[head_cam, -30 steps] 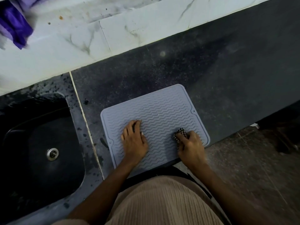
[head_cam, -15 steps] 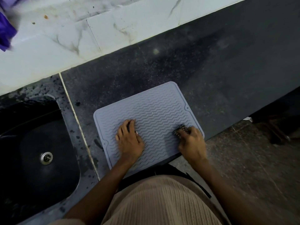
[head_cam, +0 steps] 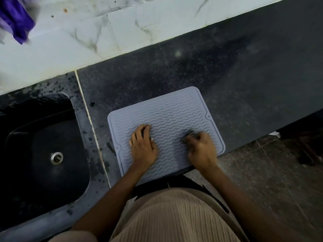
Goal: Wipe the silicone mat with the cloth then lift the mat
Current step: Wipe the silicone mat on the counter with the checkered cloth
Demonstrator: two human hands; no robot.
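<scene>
One mat, one cloth, two hands, that's the whole count, and in the last second the right hand slid the balled-up cloth a bit back toward the middle of the mat while the left hand stayed flat, fingers spread, pinning it to the dark counter beside the sink. So I'd say it's still mid-wipe, right fist clamped on the cloth, and no lifting yet.

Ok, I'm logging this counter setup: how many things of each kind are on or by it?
Silicone mat: 1
Checked cloth in right hand: 1
Purple cloth: 1
Sink: 1
Left hand flat on mat.
Total: 4
</scene>
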